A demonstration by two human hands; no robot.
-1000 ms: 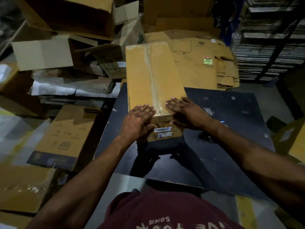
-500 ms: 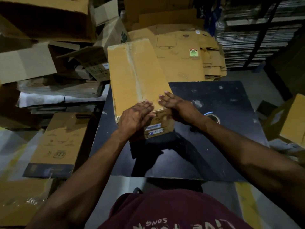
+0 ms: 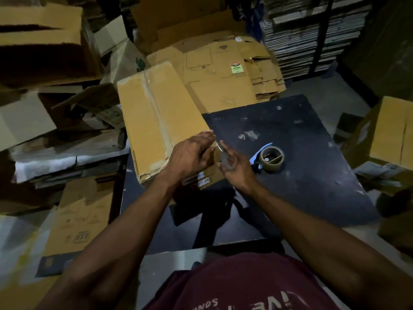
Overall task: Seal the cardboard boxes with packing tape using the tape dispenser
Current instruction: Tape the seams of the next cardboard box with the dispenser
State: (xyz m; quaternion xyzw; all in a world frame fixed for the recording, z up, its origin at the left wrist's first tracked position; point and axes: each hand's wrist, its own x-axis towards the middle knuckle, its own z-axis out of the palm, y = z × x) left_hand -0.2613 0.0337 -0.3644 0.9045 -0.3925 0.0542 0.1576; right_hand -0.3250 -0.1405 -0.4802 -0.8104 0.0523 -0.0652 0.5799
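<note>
Long cardboard box (image 3: 156, 121) lies tilted on the dark table (image 3: 301, 175), near end at the table's left part, far end overhanging toward the flattened cartons (image 3: 223, 70). Clear tape strip (image 3: 152, 104) runs along its top seam. Left hand (image 3: 190, 156) lies on the box's near right corner, fingers straight, gripping nothing. Right hand (image 3: 233, 165) just beside that corner, fingers loosely spread, empty. Tape dispenser (image 3: 269, 158) with brown roll sits on the table right of the hands.

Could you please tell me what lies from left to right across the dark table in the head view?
Taped cardboard box → left hand → right hand → tape dispenser.
</note>
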